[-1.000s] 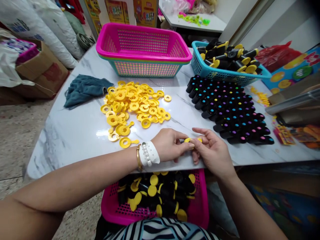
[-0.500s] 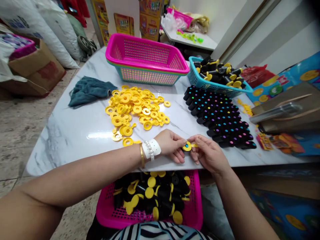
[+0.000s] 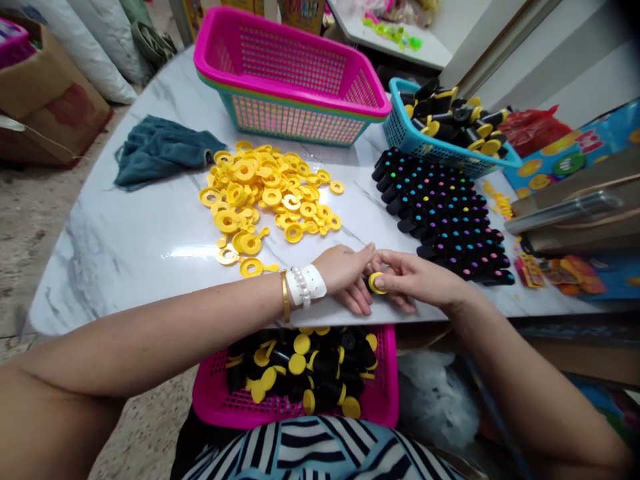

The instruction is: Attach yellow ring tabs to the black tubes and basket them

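Yellow plastic round cap (image 3: 373, 283), pinched beneath the thumb of the right grip (image 3: 417, 273), just beside the left grip (image 3: 345, 275); impossible to tell whether closed on anything there. Outstretched tab, visible half a second ago, now out of sight: probably folded over. Beyond the left grip, yellow plastic rings (image 3: 270, 193) heaped on the white marbled worktop (image 3: 120, 247); beyond the right, black dotted tubes (image 3: 440, 213) in rows.

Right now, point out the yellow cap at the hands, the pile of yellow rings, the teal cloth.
yellow cap (image 3: 373, 283): head view, on its uncovered left edge
pile of yellow rings (image 3: 270, 189): head view, near the heap's middle
teal cloth (image 3: 163, 152): head view, middle of the crumpled fabric
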`<move>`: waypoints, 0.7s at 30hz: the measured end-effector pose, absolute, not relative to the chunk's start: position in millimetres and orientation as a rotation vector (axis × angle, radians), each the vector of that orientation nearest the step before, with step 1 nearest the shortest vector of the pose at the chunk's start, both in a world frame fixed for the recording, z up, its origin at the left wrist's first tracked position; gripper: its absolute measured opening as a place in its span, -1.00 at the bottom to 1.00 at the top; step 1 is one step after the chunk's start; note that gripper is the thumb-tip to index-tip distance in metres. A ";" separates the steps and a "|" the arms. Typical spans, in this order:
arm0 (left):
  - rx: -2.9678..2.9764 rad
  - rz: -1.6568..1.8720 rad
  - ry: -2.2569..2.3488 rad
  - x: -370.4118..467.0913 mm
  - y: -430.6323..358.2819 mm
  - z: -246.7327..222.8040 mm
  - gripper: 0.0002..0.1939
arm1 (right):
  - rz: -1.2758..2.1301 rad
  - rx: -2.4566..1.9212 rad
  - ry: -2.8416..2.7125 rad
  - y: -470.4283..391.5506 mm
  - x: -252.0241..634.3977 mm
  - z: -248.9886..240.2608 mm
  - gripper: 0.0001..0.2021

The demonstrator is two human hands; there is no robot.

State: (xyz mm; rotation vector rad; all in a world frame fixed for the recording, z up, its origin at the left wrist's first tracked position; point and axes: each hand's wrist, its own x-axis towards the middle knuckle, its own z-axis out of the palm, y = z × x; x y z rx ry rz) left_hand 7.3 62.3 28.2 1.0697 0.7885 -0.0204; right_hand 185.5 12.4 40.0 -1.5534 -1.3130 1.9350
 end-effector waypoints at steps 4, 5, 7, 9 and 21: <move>1.200 -0.029 0.769 -2.7 62.6 46.4 -0.50 | 1.904 -1.477 -1.287 -14.3 176.0 41.2 -0.62; 1.354 -0.009 0.774 -11.1 61.4 52.1 -0.55 | 1.924 -1.438 -1.285 -25.3 172.6 39.9 -0.66; 1.784 0.100 0.823 -36.3 56.2 61.7 -0.63 | 1.986 -1.380 -1.272 -49.5 165.0 35.1 -0.72; 2.218 0.262 0.952 -69.2 48.3 65.5 -0.67 | 2.030 -1.356 -1.264 -72.2 156.7 29.2 -0.75; 2.712 0.258 1.075 -122.2 25.9 29.9 -0.83 | 1.362 -1.454 -1.503 -69.1 134.0 31.2 -0.75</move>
